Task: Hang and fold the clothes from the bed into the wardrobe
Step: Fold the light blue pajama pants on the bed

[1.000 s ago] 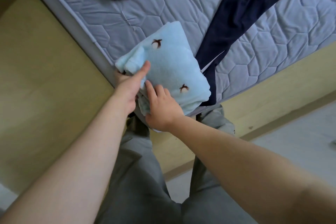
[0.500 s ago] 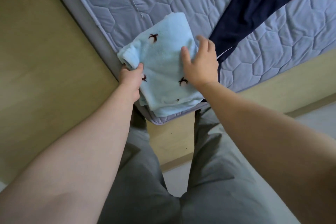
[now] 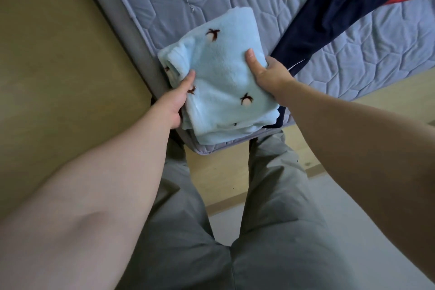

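Folded light-blue fleece point(image 3: 221, 82) at bed point(image 3: 353, 54) near corner, long axis pointing away from person. Left grip point(image 3: 175, 101), right grip point(image 3: 270, 75) clasp opposite long sides, thumbs on top, equally near.

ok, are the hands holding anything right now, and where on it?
Both hold the folded light blue fleece garment. The left hand grips its left edge and the right hand grips its right edge, with both thumbs on top.

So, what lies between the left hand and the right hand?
In the head view, the folded light blue garment fills that stretch; the left hand and the right hand each hold one side.
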`<state>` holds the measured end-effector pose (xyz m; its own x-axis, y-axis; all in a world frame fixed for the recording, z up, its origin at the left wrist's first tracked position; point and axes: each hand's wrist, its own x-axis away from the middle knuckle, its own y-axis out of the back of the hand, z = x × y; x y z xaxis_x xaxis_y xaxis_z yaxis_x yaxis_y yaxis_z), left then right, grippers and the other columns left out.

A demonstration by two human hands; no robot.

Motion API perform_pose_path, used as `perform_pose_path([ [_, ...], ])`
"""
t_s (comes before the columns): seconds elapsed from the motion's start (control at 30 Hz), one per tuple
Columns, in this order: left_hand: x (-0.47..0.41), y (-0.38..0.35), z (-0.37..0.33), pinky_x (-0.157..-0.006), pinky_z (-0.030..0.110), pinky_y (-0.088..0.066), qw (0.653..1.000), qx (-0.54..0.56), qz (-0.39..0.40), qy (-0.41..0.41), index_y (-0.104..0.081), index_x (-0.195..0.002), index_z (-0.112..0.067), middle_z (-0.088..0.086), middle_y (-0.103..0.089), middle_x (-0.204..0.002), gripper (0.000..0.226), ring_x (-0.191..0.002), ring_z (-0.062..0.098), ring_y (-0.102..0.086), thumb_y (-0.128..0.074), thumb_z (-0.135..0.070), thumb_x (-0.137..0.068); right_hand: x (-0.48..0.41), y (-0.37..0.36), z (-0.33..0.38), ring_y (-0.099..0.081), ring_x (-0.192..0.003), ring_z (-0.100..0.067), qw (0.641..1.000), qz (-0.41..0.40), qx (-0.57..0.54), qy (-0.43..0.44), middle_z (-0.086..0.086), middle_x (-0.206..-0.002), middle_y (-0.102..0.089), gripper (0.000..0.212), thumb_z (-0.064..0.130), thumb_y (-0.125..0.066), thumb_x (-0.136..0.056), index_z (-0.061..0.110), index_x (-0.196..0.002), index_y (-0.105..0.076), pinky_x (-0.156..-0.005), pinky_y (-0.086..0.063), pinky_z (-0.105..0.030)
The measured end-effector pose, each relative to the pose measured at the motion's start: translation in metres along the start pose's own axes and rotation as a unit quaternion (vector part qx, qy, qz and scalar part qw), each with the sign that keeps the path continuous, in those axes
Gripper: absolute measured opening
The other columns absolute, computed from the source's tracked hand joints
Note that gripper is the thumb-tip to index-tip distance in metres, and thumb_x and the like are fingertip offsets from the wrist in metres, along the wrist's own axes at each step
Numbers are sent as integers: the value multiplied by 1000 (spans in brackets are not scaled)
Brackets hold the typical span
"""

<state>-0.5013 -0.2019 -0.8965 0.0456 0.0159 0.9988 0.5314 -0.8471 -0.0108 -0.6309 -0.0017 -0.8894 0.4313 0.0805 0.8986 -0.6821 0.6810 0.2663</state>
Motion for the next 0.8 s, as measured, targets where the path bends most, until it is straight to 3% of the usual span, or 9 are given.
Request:
perform_pose_path([
  [0.07, 22, 10, -8, -82, 41, -58, 999, 10, 24, -35, -73, -113, -22, 2, -77, -104, 61, -93, 22, -75, -80, -64, -69, 23, 2, 10, -70, -88, -10, 1000, -3, -12, 1, 12, -99, -71, 79, 94, -49, -62, 33, -110, -64, -84, -56, -32],
  [0.17, 76, 31, -26, -86, 40, -58, 995, 7, 22, -93, -67, -125, -19, 4, -75, -112, 71, -101, 24, -73, -82, -60, -69, 75, 2, 33, -71, -81, -6, 1000, 4, -28, 10, 13, -96, -73, 79, 94, -50, -61, 32, -108, -67, -74, -56, -26],
  [0.23, 123, 49, -38, -87, 39, -59, 992, 4, 9, -127, -62, -130, -17, 3, -74, -114, 82, -99, 22, -73, -84, -61, -64, 115, -2, 57, -72, -89, -10, 999, 11, -42, 24, 10, -102, -74, 87, 94, -51, -59, 29, -115, -65, -81, -58, -30],
  [0.37, 221, 100, -58, -79, 36, -60, 978, -6, 8, -208, -66, -124, -18, -1, -77, -103, 76, -90, 19, -76, -85, -61, -64, 203, -15, 116, -72, -96, -15, 996, 21, -47, 72, 6, -111, -73, 102, 96, -53, -54, 26, -128, -58, -83, -58, -34],
  [0.5, 318, 165, -73, -80, 36, -60, 960, -3, 9, -280, -65, -124, -15, 2, -77, -106, 72, -94, 22, -75, -85, -56, -69, 290, -44, 184, -73, -87, -9, 986, 35, -48, 156, 12, -101, -75, 75, 87, -57, -66, 35, -120, -59, -72, -59, -27],
  [0.6, 385, 216, -75, -69, 33, -61, 948, 16, 18, -317, -68, -116, -13, 6, -77, -105, 50, -94, 25, -75, -80, -43, -79, 340, -71, 232, -71, -102, -22, 977, 64, -58, 195, 0, -116, -72, 91, 85, -69, -58, 28, -129, -57, -90, -56, -41],
  [0.67, 425, 246, -67, -66, 31, -61, 939, 27, 22, -342, -69, -115, -12, 7, -77, -106, 41, -95, 26, -74, -77, -38, -83, 372, -90, 260, -71, -103, -26, 970, 91, -43, 223, -3, -113, -73, 91, 81, -73, -58, 23, -127, -60, -92, -56, -45],
  [0.73, 460, 273, -53, -68, 32, -61, 927, 61, 16, -371, -68, -117, -10, 9, -76, -109, 40, -97, 25, -74, -72, -37, -88, 403, -109, 285, -73, -98, -24, 960, 110, -20, 255, -1, -105, -76, 84, 79, -75, -59, 22, -120, -65, -88, -59, -43],
  [0.8, 490, 295, -32, -81, 36, -60, 913, 105, 7, -393, -67, -121, -8, 10, -74, -114, 46, -103, 26, -72, -67, -42, -90, 429, -128, 304, -74, -93, -23, 953, 109, 12, 282, 1, -102, -77, 84, 81, -75, -57, 24, -117, -66, -87, -59, -43],
])
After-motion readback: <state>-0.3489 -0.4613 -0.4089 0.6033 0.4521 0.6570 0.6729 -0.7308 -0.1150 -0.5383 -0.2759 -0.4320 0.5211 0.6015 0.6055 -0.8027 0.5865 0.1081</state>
